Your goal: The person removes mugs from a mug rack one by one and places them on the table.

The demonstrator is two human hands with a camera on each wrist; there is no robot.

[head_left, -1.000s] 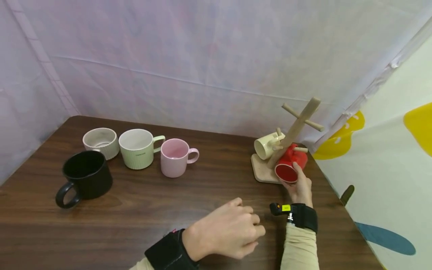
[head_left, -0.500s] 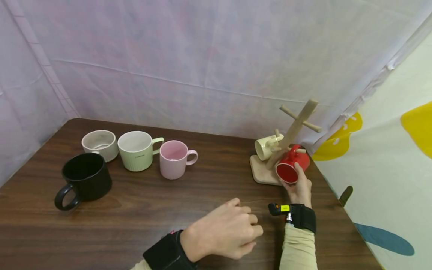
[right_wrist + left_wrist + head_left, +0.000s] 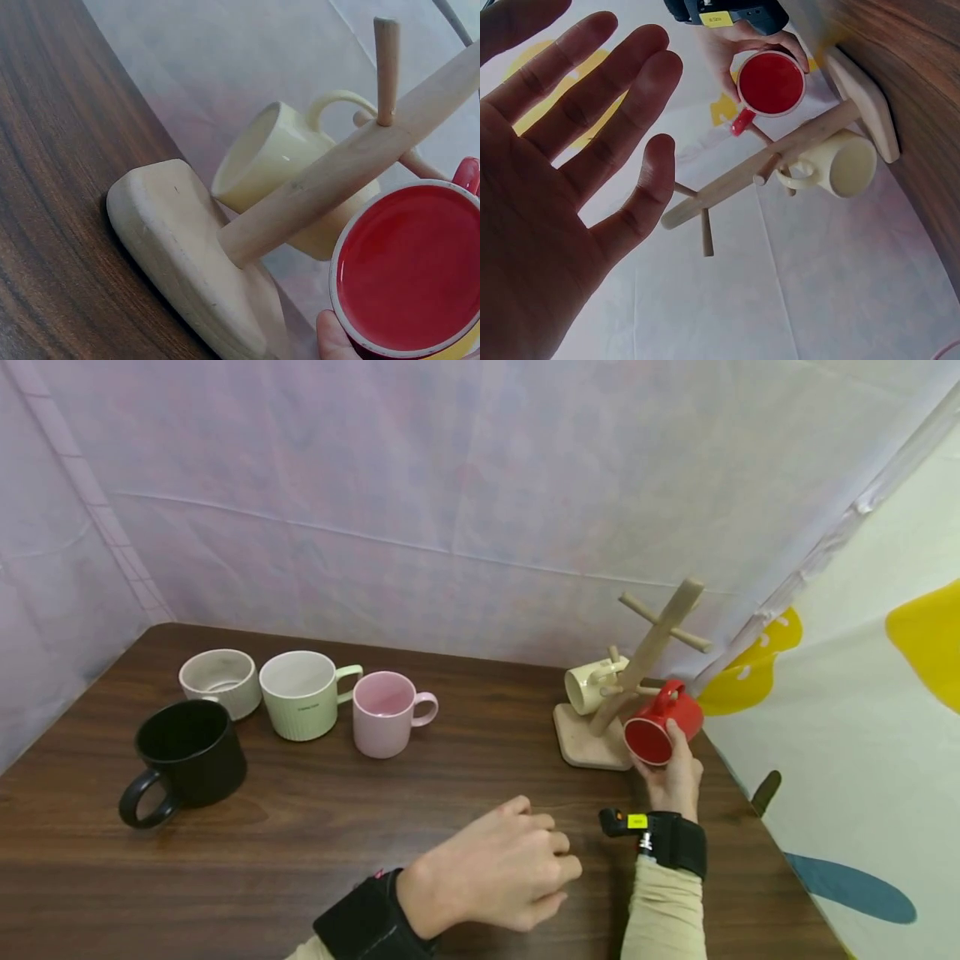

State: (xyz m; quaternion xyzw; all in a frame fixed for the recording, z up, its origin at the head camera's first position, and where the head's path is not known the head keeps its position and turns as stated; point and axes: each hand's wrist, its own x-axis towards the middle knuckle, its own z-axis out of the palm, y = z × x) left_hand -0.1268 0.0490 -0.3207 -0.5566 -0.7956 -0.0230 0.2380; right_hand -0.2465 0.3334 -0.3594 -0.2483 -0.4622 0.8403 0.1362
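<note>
My right hand [image 3: 675, 781] grips a red mug [image 3: 651, 737] by its body, thumb along the near side, mouth tilted toward me. The mug's handle is up, close to the tip of a lower peg on the wooden mug tree [image 3: 656, 643]. A cream mug [image 3: 587, 690] hangs by its handle from another lower peg, left of the post. In the right wrist view the red mug [image 3: 409, 270] shows its open mouth beside the post; most of my hand is hidden. My left hand [image 3: 495, 868] hovers over the table's front, holding nothing, fingers loosely bent.
Toward the left of the brown table [image 3: 315, 835] stand a pink mug [image 3: 382, 727], a pale green mug [image 3: 302, 706], a small whitish cup [image 3: 240, 693] and a black mug [image 3: 210, 768]. A white curtain [image 3: 450, 510] borders the back. The tree's upper pegs hold nothing.
The red mug in my right hand has moved rightward from beside the post toward the peg's tip, and more of its handle shows. The left hand has hardly moved.
</note>
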